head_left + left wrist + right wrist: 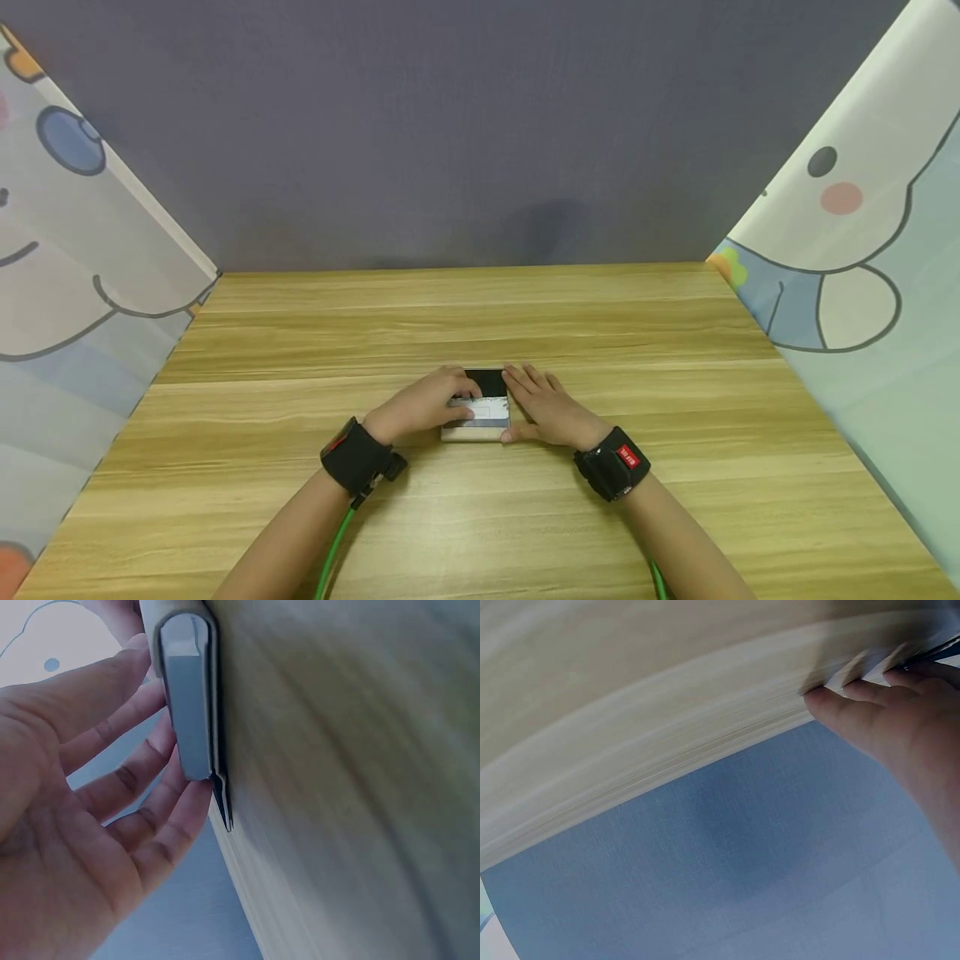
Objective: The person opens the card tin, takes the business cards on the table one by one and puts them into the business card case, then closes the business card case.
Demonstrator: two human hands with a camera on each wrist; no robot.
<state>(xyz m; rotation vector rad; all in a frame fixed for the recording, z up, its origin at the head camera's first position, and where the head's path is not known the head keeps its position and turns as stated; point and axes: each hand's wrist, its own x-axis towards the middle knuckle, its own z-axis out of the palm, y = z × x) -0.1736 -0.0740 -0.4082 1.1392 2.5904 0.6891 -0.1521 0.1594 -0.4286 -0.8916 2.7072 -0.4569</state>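
A small thick pad in a folding cover (491, 410) lies flat on the wooden table. From above it shows a black strip at the far side, a white printed band in the middle and a pale near edge. In the left wrist view, the cover wraps round one end of the block and a thin dark flap (223, 806) sticks out at the other. My left hand (427, 406) rests on the pad from the left, fingers slightly bent and thumb on the printed band. Straight fingers of my right hand (550, 411) lie along its right edge, fingertips at the tabletop.
The wood-grain table (480, 517) spreads around both hands. A grey-blue panel (465, 133) stands behind its far edge, with cartoon-printed sheets (97, 250) at the sides. Black bands (360, 457) circle both wrists, with green cables (333, 546) running toward the near edge.
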